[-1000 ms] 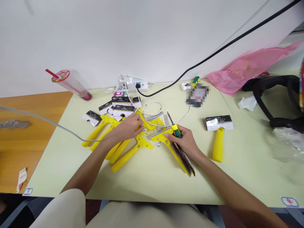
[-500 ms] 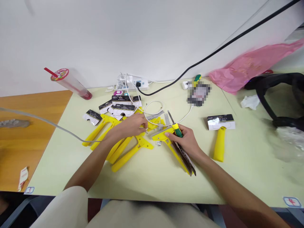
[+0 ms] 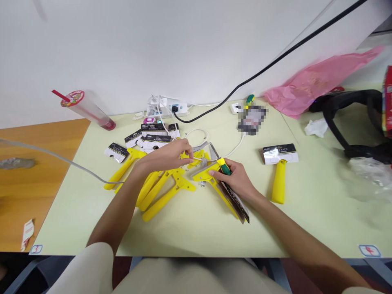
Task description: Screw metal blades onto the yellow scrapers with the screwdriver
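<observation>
My right hand (image 3: pixel 238 179) grips a yellow scraper (image 3: pixel 203 174) together with a green-and-yellow screwdriver (image 3: pixel 225 166), whose shaft points up and left. A dark packaging card (image 3: pixel 240 206) hangs below that hand, along the scraper's handle. To the left, my left hand (image 3: pixel 176 153) hovers over yellow and metal parts with thumb and fingers close together. Whatever is between its fingertips is too small to make out. Several yellow scraper handles (image 3: pixel 159 205) lie under and beside the left forearm. Behind the scraper head is a flat metal piece (image 3: pixel 212 151).
Black-and-white cards (image 3: pixel 157 141) lie behind the left hand, near a power strip (image 3: pixel 180 107). A blurred-out phone (image 3: pixel 252 119) is on a cable. A carded yellow scraper (image 3: pixel 278 181) lies right. A cup (image 3: pixel 96 114) leans left; a pink bag (image 3: pixel 312 85) and black headset strap (image 3: pixel 333 122) lie far right.
My left hand has risen slightly away from the parts and moved a little right, towards the scraper. My right hand keeps its grip. The view has shifted slightly.
</observation>
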{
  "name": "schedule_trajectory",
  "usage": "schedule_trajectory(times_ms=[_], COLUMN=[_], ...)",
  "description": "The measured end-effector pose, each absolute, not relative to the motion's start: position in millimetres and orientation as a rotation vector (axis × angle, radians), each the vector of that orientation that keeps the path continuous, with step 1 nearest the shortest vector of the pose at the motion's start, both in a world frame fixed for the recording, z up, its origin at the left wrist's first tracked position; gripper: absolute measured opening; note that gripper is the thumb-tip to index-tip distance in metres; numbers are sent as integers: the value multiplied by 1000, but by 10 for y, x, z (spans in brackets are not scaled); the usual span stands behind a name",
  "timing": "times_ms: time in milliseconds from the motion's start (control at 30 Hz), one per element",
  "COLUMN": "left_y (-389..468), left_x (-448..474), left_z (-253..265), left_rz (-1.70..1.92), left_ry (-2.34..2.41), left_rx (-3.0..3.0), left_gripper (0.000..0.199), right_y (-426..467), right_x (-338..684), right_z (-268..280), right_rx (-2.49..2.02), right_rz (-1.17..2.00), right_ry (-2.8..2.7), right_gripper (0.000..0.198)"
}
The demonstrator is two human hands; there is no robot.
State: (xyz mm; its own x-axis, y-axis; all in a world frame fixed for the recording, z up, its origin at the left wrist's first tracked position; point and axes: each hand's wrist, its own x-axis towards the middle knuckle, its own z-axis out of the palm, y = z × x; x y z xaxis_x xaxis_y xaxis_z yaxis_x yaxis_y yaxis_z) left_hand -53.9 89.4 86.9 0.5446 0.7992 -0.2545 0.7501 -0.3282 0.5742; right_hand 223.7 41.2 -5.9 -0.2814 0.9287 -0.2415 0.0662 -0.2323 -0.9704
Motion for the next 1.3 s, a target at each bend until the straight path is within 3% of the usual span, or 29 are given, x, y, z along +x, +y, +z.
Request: schedule_trajectory(times_ms=[167, 500, 1300], left_y=[923, 910, 936], left_x=[-170, -19, 22], left_z=[1053, 859, 683], left_rz=[210, 211, 250], left_ry=[1017, 990, 1000], left_rx=[2104, 2075, 2044], left_gripper=[21, 17, 12], right_y=[447, 495, 466], right_x=[2249, 2287, 2276], right_z=[-49, -16, -59], right_rx=[-1199, -1091, -1163], right_rz=[1680, 1847, 1752], right_ry=[-1291, -1176, -1251], right_gripper=[50, 45, 46])
